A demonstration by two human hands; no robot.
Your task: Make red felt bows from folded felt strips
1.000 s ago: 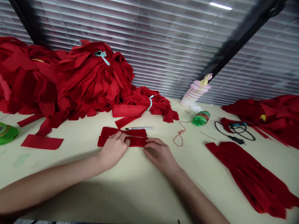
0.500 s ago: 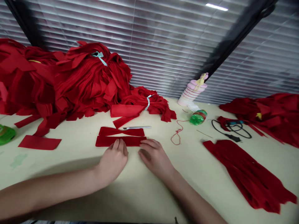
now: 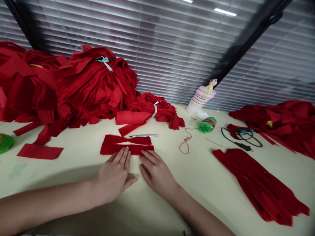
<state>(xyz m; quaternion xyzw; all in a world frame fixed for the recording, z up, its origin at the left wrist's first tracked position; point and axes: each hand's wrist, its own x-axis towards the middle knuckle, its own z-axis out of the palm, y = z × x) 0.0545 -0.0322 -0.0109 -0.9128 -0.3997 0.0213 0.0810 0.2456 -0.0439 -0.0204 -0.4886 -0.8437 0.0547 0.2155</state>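
Two red felt strips (image 3: pixel 128 145) lie side by side on the cream table (image 3: pixel 172 196), just ahead of my hands. My left hand (image 3: pixel 114 175) rests flat with its fingers stretched out, fingertips touching the near strip's front edge. My right hand (image 3: pixel 155 170) lies flat beside it, fingers extended, tips at the same strip's right end. Neither hand holds anything. A slim metal blade (image 3: pixel 144 135) lies on the far strip.
Big heaps of red felt (image 3: pixel 73 85) tied with pale blue ribbon fill the back left. A single red piece (image 3: pixel 39 151) lies at left. More red fabric (image 3: pixel 258 183) is at right, with a black cable (image 3: pixel 241 139), a green bottle (image 3: pixel 207 125), red thread (image 3: pixel 185 142) and a pink cone (image 3: pixel 200 98).
Both hands slid back toward me and came together; the left hand left the top of the strip and flattened out. The strips stayed put.
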